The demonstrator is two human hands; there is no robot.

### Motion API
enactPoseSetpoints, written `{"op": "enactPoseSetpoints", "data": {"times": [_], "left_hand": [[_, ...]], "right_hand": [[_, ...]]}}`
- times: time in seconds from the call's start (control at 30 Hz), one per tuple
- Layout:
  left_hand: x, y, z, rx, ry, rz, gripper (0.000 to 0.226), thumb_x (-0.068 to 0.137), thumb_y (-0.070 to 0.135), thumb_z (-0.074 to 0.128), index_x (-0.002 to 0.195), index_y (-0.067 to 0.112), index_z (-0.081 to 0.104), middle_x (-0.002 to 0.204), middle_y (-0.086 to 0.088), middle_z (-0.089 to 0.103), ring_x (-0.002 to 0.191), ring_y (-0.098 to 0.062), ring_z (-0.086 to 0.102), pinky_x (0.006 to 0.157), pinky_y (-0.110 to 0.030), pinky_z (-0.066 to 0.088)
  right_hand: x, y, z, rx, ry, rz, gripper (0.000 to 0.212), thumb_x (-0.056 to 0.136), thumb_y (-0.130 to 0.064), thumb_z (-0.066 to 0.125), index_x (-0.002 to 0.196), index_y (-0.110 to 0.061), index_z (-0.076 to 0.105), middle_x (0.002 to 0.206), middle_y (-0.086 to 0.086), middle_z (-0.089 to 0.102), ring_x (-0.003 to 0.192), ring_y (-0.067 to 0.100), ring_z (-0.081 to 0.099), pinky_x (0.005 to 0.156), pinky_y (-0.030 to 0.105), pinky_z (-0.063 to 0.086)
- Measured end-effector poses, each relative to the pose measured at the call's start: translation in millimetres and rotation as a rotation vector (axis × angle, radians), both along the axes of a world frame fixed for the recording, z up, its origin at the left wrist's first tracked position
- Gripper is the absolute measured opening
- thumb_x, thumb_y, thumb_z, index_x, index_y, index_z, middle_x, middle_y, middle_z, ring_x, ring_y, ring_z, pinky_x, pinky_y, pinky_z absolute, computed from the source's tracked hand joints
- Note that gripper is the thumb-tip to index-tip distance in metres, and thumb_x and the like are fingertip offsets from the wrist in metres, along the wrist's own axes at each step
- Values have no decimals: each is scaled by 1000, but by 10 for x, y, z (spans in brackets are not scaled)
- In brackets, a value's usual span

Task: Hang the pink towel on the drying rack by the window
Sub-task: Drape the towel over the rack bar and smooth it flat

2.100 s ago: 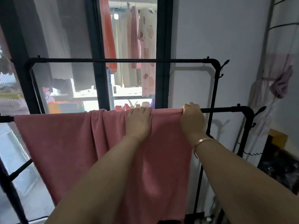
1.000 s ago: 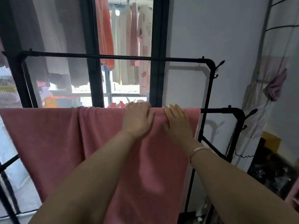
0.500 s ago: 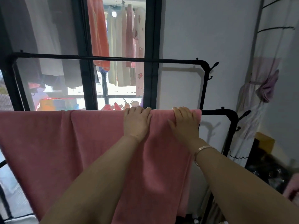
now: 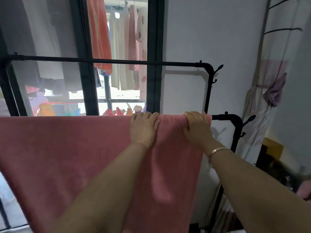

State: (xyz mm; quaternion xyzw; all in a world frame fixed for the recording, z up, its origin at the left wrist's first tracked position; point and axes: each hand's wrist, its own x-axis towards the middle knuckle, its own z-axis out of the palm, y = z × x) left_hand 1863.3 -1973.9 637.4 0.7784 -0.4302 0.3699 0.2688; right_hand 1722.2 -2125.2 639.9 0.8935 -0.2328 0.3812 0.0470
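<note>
The pink towel (image 4: 67, 157) hangs spread over the near lower bar of the black drying rack (image 4: 234, 120), reaching from the left edge of view to just short of the bar's right bend. My left hand (image 4: 143, 127) curls over the bar on top of the towel. About a hand's width to its right, my right hand (image 4: 196, 127) grips the towel's right end on the same bar. The bar under the towel is hidden.
A higher rear bar (image 4: 117, 61) of the rack runs in front of the dark-framed window (image 4: 153, 64), through which hanging clothes show. A white wall stands to the right, with pale cloth (image 4: 274, 91) hanging on it. Dark clutter (image 4: 282, 175) lies low right.
The fold in the towel's left part has been smoothed flat. My right hand went from lying flat on the towel to clasping its right end over the bar. The view shifted slightly.
</note>
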Motion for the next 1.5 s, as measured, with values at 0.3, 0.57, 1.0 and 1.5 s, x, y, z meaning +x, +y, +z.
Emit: {"op": "enactPoseSetpoints", "data": {"times": [0.3, 0.57, 1.0, 1.5], "left_hand": [[7, 61, 10, -7, 10, -1, 28, 97, 38, 45, 111, 24, 66, 102, -1, 67, 96, -27, 55, 91, -36, 27], [89, 141, 42, 30, 24, 17, 28, 97, 40, 44, 106, 25, 66, 102, 1, 68, 97, -25, 55, 91, -37, 28], [249, 428, 179, -67, 67, -98, 30, 92, 43, 54, 94, 15, 66, 92, -4, 64, 88, -25, 55, 87, -34, 33], [874, 1094, -80, 39, 64, 235, 50, 93, 54, 29, 113, 17, 57, 111, -8, 59, 111, -29, 47, 112, -52, 19]], "right_hand": [[-29, -91, 64, 92, 51, -54, 58, 68, -37, 45, 123, -23, 53, 124, 3, 57, 124, 27, 44, 115, 59, 5], [170, 63, 190, 159, 173, -25, 38, 76, -33, 49, 113, -29, 53, 116, -1, 58, 119, 25, 44, 115, 61, 4], [596, 534, -13, 216, -179, -102, 35, 87, -48, 45, 107, -24, 62, 119, 2, 60, 122, 25, 42, 107, 62, 21], [756, 783, 106, 31, -182, -153, 43, 88, -44, 46, 122, -23, 62, 136, 11, 54, 131, 28, 42, 115, 54, 15]]}}
